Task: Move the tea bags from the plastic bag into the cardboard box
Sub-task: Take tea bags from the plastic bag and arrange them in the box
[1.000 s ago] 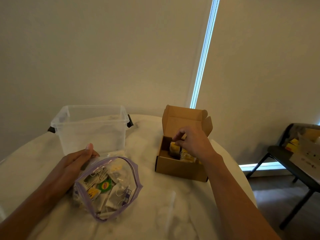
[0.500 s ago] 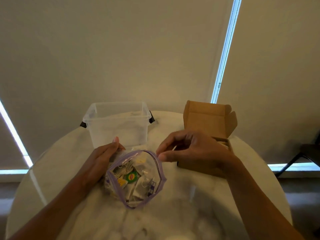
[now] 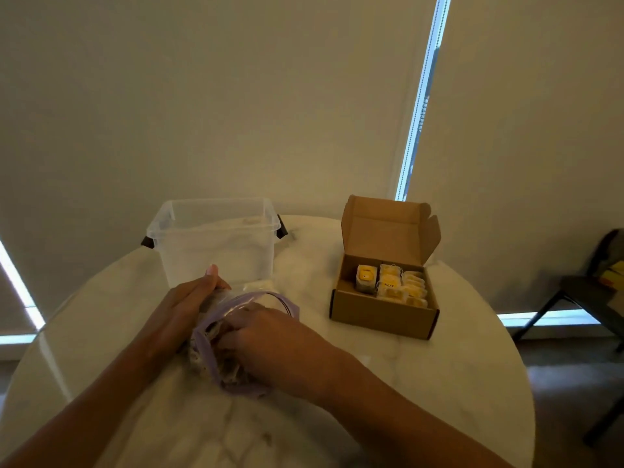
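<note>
A clear zip plastic bag (image 3: 285,301) with a purple rim lies open on the round marble table (image 3: 439,383) in front of me. My left hand (image 3: 184,309) grips the bag's left edge and holds its mouth open. My right hand (image 3: 277,342) reaches into the bag, its fingers buried among the tea bags (image 3: 229,368), so I cannot see what they hold. To the right stands the cardboard box (image 3: 378,315), lid flipped up. Inside it several yellow-tagged tea bags (image 3: 395,287) sit in rows.
A clear plastic tub (image 3: 216,244) with dark handles stands just behind the bag, at the table's far edge. A dark chair (image 3: 587,292) with things on it stands off the table to the right. Blinds cover the wall behind.
My right hand left the cardboard box, crossed to the left and went down into the plastic bag. My left hand kept its hold on the bag. The camera view shifted to the left.
</note>
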Motion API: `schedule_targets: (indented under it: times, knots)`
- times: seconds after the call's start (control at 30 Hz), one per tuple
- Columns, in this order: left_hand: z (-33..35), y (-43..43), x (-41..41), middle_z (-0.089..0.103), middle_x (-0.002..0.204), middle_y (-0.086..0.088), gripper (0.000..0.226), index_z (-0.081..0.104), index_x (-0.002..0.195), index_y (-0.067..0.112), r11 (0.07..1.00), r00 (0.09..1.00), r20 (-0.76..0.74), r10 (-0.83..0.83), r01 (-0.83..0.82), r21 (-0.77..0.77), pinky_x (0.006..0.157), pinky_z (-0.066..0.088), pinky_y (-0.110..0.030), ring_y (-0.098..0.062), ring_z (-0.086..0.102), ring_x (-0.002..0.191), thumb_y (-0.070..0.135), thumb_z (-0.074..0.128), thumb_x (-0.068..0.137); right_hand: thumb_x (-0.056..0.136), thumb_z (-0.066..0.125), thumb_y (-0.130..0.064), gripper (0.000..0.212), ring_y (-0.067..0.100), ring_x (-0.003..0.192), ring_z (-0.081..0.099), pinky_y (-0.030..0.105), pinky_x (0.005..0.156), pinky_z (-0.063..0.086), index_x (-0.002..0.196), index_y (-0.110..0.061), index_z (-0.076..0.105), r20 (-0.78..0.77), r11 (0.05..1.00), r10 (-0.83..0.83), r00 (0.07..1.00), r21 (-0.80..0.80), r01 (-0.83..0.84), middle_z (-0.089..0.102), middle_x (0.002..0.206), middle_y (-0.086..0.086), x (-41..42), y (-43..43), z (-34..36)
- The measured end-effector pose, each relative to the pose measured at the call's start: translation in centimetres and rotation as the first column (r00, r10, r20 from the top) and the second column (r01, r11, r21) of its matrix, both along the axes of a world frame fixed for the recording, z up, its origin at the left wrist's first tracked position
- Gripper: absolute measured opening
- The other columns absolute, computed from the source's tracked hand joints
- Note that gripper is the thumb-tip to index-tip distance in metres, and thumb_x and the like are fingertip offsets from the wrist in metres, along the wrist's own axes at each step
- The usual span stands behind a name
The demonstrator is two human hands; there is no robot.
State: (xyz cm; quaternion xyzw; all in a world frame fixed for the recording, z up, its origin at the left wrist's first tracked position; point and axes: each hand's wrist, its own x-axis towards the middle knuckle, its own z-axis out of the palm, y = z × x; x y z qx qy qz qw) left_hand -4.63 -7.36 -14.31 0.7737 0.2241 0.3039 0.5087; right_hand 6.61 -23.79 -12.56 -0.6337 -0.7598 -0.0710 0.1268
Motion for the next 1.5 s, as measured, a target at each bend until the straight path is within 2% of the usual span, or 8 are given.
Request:
schedule_targets:
  times: [0.17, 0.33, 0.43, 0.57, 0.73, 0.93, 1.17, 1.5]
  knots:
    - [-0.2, 0.4, -0.3, 0.076, 0.08, 0.001, 0.067, 0.076, 0.082, 0.023, 0.999, 0.999, 0.011, -0.037, 0.037, 0.028, 0.089, 0.049, -0.045, -0.016, 0.066, 0.08, 0.068, 0.036, 0.112, 0.098, 0.07, -0.015, 0.02, 0.023, 0.117, 0.067, 0.033, 0.102, 0.044, 0.115, -0.015, 0.079, 0.201, 0.983, 0.03, 0.979, 0.17, -0.064, 0.074, 0.125, 0.004, 0.3, -0.9, 0.0]
    - [0.1, -0.1, -0.7, 0.072, 0.077, 0.004, 0.066, 0.071, 0.078, 0.024, 0.999, 0.999, 0.012, -0.039, 0.039, -0.003, 0.086, 0.047, -0.045, -0.016, 0.063, 0.078, 0.067, 0.037, 0.113, 0.094, 0.072, -0.02, 0.018, 0.032, 0.109, 0.066, 0.043, 0.092, 0.051, 0.11, -0.016, 0.081, 0.075, 0.982, 0.005, 0.997, 0.186, -0.019, 0.072, 0.12, 0.013, 1.4, -1.2, -0.5]
    - [0.1, 0.1, -0.5, 0.074, 0.081, 0.005, 0.07, 0.073, 0.084, 0.02, 0.999, 0.999, -0.002, -0.041, 0.041, 0.003, 0.092, 0.049, -0.047, -0.018, 0.065, 0.083, 0.076, 0.038, 0.109, 0.087, 0.075, -0.024, 0.011, 0.028, 0.091, 0.071, 0.035, 0.075, 0.057, 0.095, -0.021, 0.083, 0.085, 0.985, -0.017, 0.996, 0.171, 0.003, 0.074, 0.1, 0.009, 1.4, -0.1, -1.4]
    - [-0.1, 0.2, -0.3, 0.082, 0.095, -0.006, 0.076, 0.078, 0.092, 0.016, 1.0, 1.0, -0.014, 0.001, -0.001, 0.004, 0.102, 0.053, -0.05, -0.024, 0.074, 0.097, 0.08, 0.039, 0.105, 0.1, 0.057, -0.033, 0.03, 0.028, 0.106, 0.068, 0.044, 0.092, 0.055, 0.117, -0.025, 0.08, 0.006, 0.993, -0.052, 0.999, 0.111, 0.051, 0.074, 0.119, 0.008, 1.2, 0.2, -1.3]
    - [-0.2, 0.2, -0.2, 0.08, 0.095, -0.003, 0.07, 0.076, 0.088, 0.018, 1.0, 1.0, -0.013, 0.009, -0.009, 0.01, 0.097, 0.051, -0.044, -0.016, 0.071, 0.092, 0.073, 0.038, 0.11, 0.099, 0.054, -0.038, 0.032, 0.022, 0.094, 0.07, 0.042, 0.081, 0.058, 0.114, -0.032, 0.08, 0.002, 0.985, -0.05, 0.999, 0.165, 0.049, 0.077, 0.108, 0.0, 0.2, -0.8, -0.4]
    - [-0.2, 0.4, -0.4, 0.078, 0.09, 0.001, 0.076, 0.076, 0.09, 0.019, 1.0, 0.999, -0.034, 0.014, -0.013, 0.011, 0.092, 0.05, -0.045, -0.016, 0.067, 0.087, 0.08, 0.034, 0.106, 0.103, 0.065, -0.035, 0.021, 0.009, 0.087, 0.072, 0.028, 0.081, 0.06, 0.118, -0.029, 0.078, -0.224, 0.959, -0.054, 0.973, 0.259, 0.113, 0.08, 0.107, -0.006, 0.5, -2.6, 1.2]
    - [-0.1, 0.2, -0.4, 0.079, 0.091, -0.004, 0.074, 0.077, 0.092, 0.015, 1.0, 0.999, -0.032, 0.0, 0.0, 0.006, 0.094, 0.051, -0.045, -0.019, 0.069, 0.088, 0.072, 0.033, 0.112, 0.101, 0.073, -0.024, 0.024, 0.003, 0.088, 0.077, 0.03, 0.081, 0.066, 0.123, -0.028, 0.08, -0.686, 0.966, -0.026, 0.727, 0.169, 0.194, 0.082, 0.102, -0.01, 1.7, -4.5, 2.3]
    - [-0.3, 0.2, -0.3, 0.081, 0.099, -0.002, 0.073, 0.078, 0.094, 0.017, 0.999, 0.999, -0.02, 0.04, -0.041, -0.009, 0.1, 0.053, -0.042, -0.016, 0.073, 0.096, 0.075, 0.036, 0.108, 0.104, 0.066, -0.021, 0.02, 0.01, 0.089, 0.079, 0.038, 0.084, 0.066, 0.111, -0.027, 0.083, -0.773, 0.98, -0.181, 0.608, -0.093, 0.174, 0.081, 0.101, -0.012, 2.2, -4.8, 2.0]
